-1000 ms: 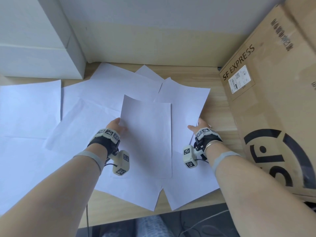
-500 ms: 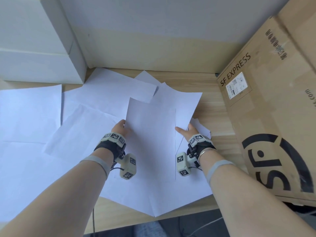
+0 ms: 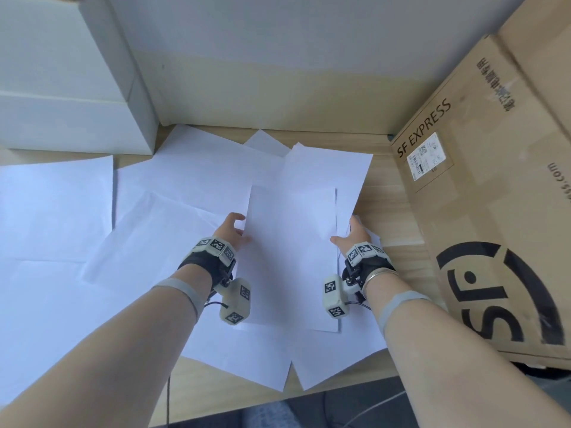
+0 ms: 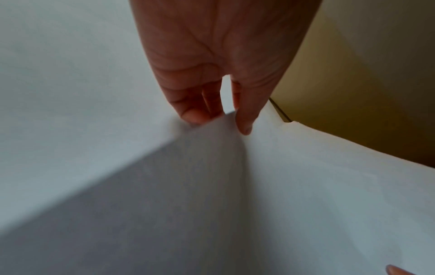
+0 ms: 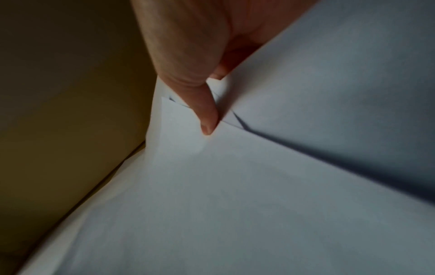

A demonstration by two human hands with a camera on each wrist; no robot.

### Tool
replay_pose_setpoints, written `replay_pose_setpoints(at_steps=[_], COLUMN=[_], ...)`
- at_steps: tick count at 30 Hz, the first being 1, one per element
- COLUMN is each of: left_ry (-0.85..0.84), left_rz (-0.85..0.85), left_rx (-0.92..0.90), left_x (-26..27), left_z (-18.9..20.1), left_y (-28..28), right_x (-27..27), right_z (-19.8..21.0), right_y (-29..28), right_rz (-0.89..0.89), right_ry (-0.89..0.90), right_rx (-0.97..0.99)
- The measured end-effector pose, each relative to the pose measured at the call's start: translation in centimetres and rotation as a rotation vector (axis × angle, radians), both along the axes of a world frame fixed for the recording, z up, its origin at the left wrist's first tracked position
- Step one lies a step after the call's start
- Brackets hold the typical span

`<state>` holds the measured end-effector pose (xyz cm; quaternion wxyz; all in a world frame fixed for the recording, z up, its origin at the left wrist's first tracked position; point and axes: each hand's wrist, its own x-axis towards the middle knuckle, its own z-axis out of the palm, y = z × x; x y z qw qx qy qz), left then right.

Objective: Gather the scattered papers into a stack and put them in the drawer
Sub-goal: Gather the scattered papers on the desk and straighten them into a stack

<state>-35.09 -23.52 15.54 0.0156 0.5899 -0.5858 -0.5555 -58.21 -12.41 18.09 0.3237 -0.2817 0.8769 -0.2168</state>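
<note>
Several white paper sheets (image 3: 191, 186) lie spread and overlapping on the wooden desk (image 3: 392, 193). One sheet (image 3: 292, 257) lies on top in the middle, lengthwise toward me. My left hand (image 3: 233, 230) holds its left edge, thumb above and fingers mostly hidden under it; in the left wrist view the fingertips (image 4: 195, 113) meet the lifted paper edge (image 4: 306, 167). My right hand (image 3: 352, 236) grips the right edge together with a sheet (image 3: 349, 180) beneath that curls up; in the right wrist view one finger (image 5: 207, 119) presses on overlapping corners. No drawer is in view.
A large brown SF Express cardboard box (image 3: 494, 211) stands close on the right, almost touching my right hand. A white box (image 3: 77, 103) sits at the back left against the wall. Some sheets (image 3: 293, 366) overhang the desk's front edge.
My right hand has moved left, pulling the right sheets in under the top sheet. My two hands now stand closer together on either side of it.
</note>
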Motion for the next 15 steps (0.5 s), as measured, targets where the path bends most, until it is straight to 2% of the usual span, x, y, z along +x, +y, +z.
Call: replay_pose_setpoints(at_steps=[4,12,15], left_ry=[-0.025,-0.145,-0.174], left_rz=[-0.047,-0.150,-0.107], left_rx=[0.045,-0.013,-0.023], left_x=[0.0,-0.3,-0.4], left_z=[-0.1,-0.1,0.0], left_y=[-0.1,-0.3,-0.4], right_x=[-1.3,-2.9,-3.5], right_z=[0.4,2.2,2.5], right_y=[0.4,1.8,2.5], right_rz=[-0.062,-0.221,-0.252], right_ry=[0.018,0.082,0.100], right_rx=[-0.086,-0.176,-0.183])
